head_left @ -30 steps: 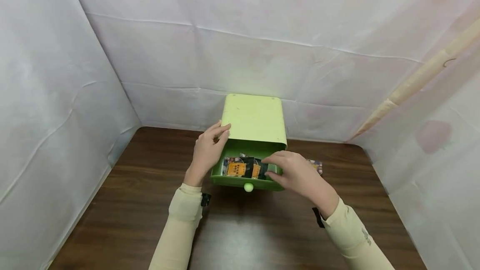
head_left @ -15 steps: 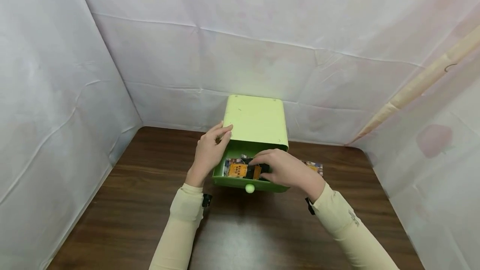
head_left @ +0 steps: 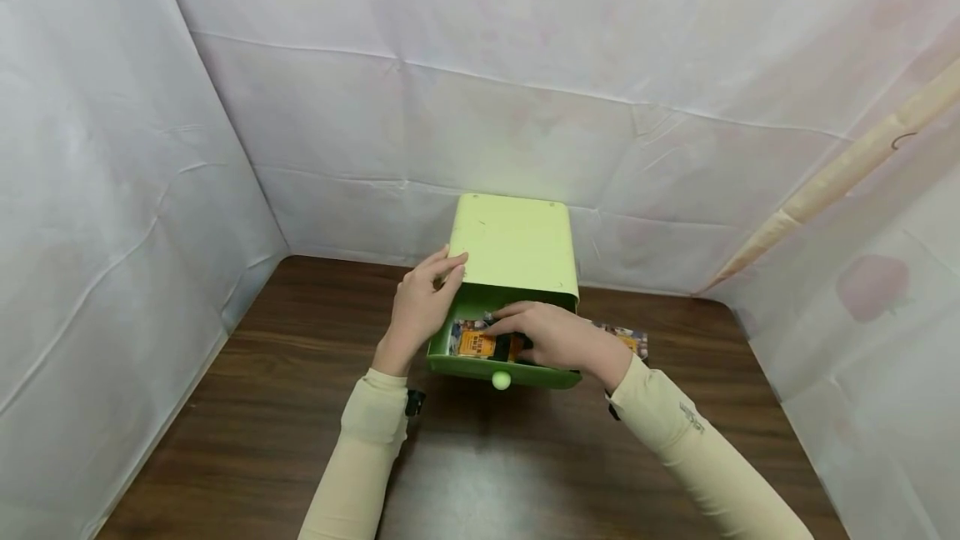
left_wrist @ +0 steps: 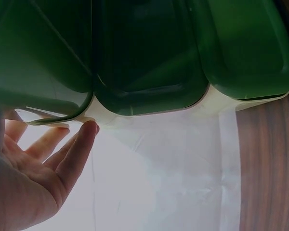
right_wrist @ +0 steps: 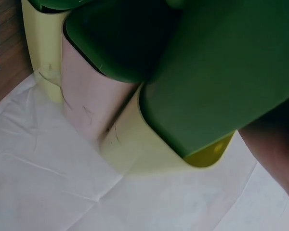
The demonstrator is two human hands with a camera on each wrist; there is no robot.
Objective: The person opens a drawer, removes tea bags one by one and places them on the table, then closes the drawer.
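A light green drawer cabinet stands by the back wall with its green top drawer pulled out. Small packets with orange labels lie in it, partly covered by my right hand. Those fingers reach over the packets, nearly straight, and the thumb is apart from them near the drawer's front. My left hand touches the cabinet's upper left front edge with relaxed fingers. In the left wrist view, the fingertips rest against the top edge. The right wrist view shows the drawer's side hiding most of the right hand.
Two lower drawers, one in a pinkish shell, sit pushed in beneath the top one. A patterned packet lies on the dark wooden table right of the cabinet. Pale fabric walls surround the table's back and sides.
My right hand has moved left and lower over the packets, covering more of them. More of the packet on the table now shows. The left hand stays at the cabinet edge.
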